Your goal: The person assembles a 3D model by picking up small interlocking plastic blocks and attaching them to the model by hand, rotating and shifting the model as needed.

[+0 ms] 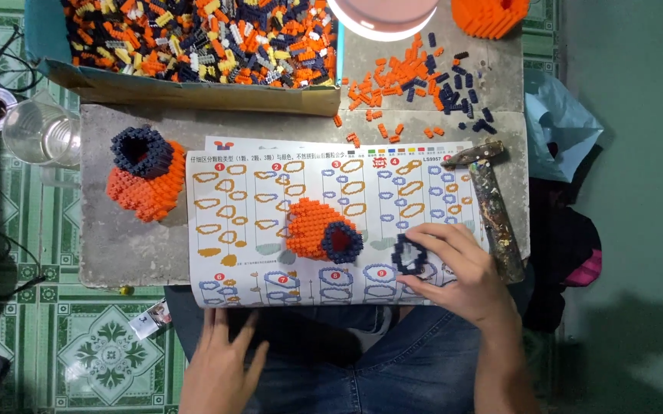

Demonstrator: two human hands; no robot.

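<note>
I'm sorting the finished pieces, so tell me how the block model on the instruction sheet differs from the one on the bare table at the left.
The model on the sheet lies on the instruction sheet; the left model stands on the grey table. The sheet model's dark blue ring faces the lower right, while the left model's ring sits on top. The right hand, holding a loose blue ring, is near the sheet model; no hand is near the left one. Both are orange with dark blue rings.
</note>
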